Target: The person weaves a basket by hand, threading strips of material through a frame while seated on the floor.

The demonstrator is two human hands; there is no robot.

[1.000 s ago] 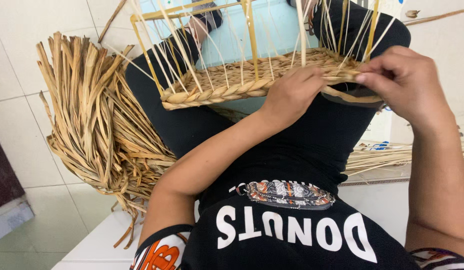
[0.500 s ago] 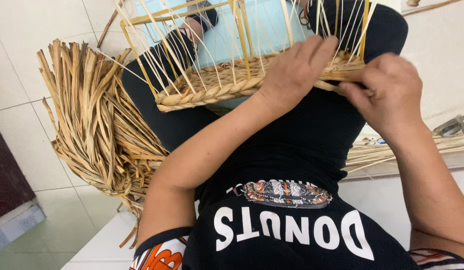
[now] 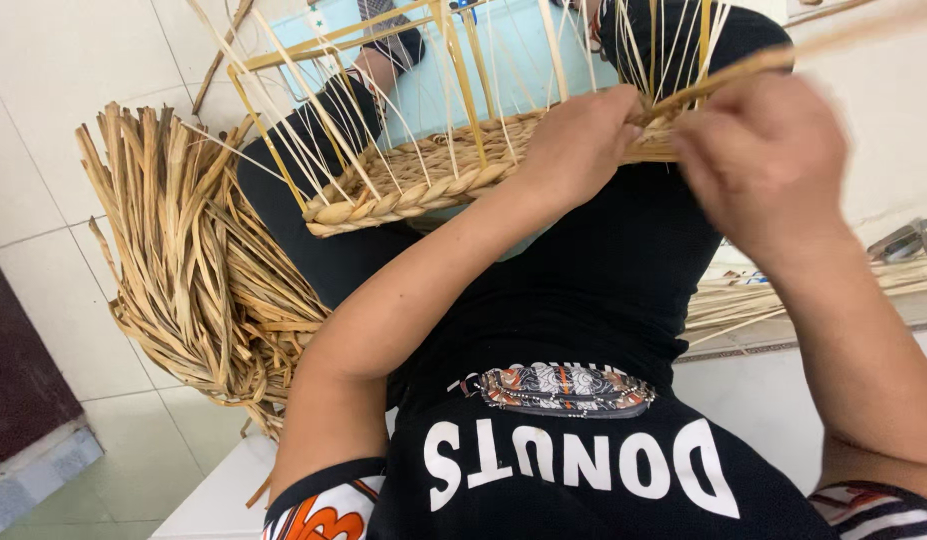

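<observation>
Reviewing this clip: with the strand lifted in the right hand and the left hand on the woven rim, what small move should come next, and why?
Probably draw the flat strand taut and tuck it behind the next upright stake. The right hand has it pinched and raised clear, the left hand presses on the braided rim of the half-woven basket, and the stakes above stand bare.

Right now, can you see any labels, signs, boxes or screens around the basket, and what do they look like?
Shirt print: bottom middle, big white block letters on a black shirt.
Sleeve patch: bottom left, orange shapes on white.
Small sticker: top, on the pale blue surface behind the basket, white with a green mark.
No boxes or screens.
</observation>
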